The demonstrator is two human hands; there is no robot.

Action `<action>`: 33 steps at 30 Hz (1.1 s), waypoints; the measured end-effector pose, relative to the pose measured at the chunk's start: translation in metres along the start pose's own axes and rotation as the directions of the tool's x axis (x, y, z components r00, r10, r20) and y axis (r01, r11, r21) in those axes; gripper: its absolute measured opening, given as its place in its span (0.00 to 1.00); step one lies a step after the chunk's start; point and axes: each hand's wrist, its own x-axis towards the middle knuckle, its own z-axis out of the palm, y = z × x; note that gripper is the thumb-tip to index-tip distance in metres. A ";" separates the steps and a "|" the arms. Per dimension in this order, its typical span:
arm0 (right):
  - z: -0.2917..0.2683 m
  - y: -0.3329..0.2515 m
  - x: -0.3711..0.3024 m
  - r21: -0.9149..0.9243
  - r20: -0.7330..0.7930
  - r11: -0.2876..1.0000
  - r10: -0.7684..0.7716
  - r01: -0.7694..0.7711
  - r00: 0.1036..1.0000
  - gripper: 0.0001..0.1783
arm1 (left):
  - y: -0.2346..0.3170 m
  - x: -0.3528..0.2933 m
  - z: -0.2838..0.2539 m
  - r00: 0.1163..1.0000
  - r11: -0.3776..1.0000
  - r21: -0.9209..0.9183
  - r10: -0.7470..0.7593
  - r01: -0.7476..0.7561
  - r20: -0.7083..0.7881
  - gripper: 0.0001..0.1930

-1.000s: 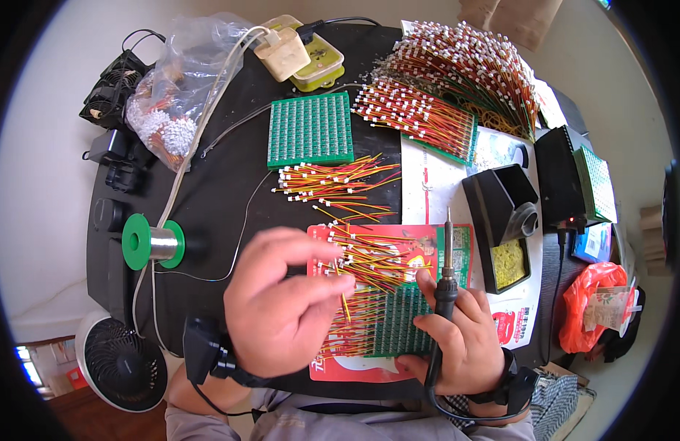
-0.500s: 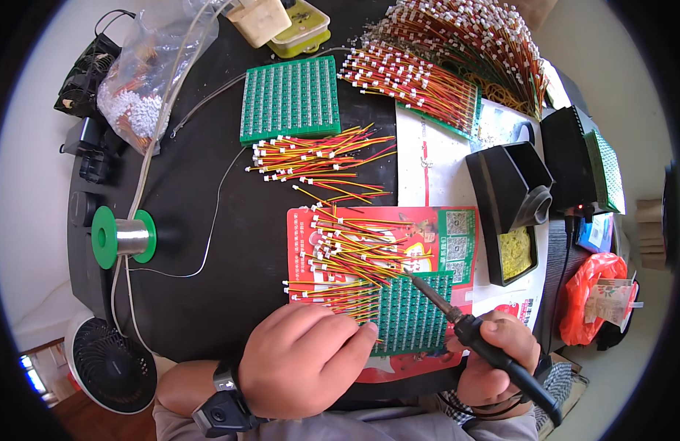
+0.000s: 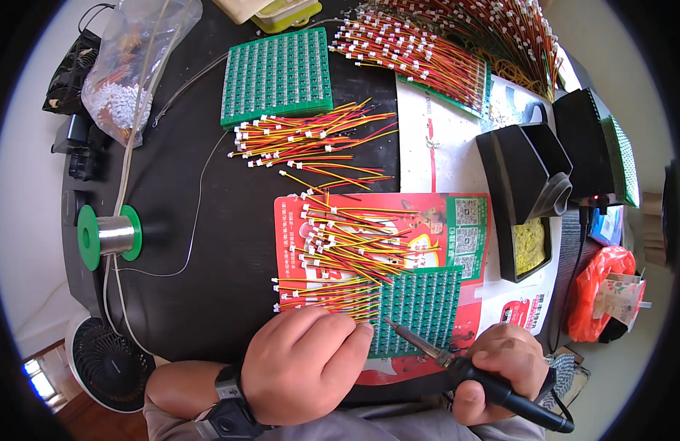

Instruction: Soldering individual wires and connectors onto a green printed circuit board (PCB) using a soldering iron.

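- The right hand [image 3: 505, 371], at the lower right of the frame, has its fingers wrapped around the black handle of a soldering iron [image 3: 466, 373].
- The iron slants up and left, its tip over the left part of a green circuit-board panel [image 3: 421, 312]; whether tip and panel touch, I cannot tell.
- The left hand [image 3: 307, 364], at the lower centre, lies back up, thumb and forefinger drawn close together at the panel's left edge; whether they pinch a wire, I cannot tell.
- The panel sits right of lower centre, with a row of red and yellow wires [image 3: 332, 292] reaching left from it, white connectors at their far ends.
- Just above that row, loose connector wires [image 3: 354, 239] are heaped on a red printed sheet [image 3: 287, 213], which also lies under the panel.
- Farther up, a second wire pile [image 3: 310, 140] lies on the dark counter [image 3: 215, 309], just below a stack of green panels [image 3: 277, 77].
- At the left stands a green spool of solder [image 3: 113, 237].
- At the right, a black iron stand [image 3: 520, 173] holds a yellow sponge [image 3: 529, 246].
- A wired panel [image 3: 413, 59] rests at the upper right.
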 end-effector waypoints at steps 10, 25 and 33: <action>0.002 -0.004 0.003 -0.027 0.030 0.999 -0.020 0.021 0.999 0.16 | -0.001 0.001 0.000 1.000 0.999 -0.034 0.007 -0.007 -0.009 0.14; 0.004 -0.004 0.003 -0.030 0.032 0.999 -0.016 0.017 0.999 0.15 | -0.001 0.000 -0.001 1.000 0.997 -0.069 -0.029 0.028 -0.012 0.15; 0.004 -0.005 0.005 -0.031 0.044 0.999 -0.010 0.011 0.999 0.16 | 0.000 0.000 -0.001 1.000 0.999 -0.041 -0.024 0.024 -0.002 0.16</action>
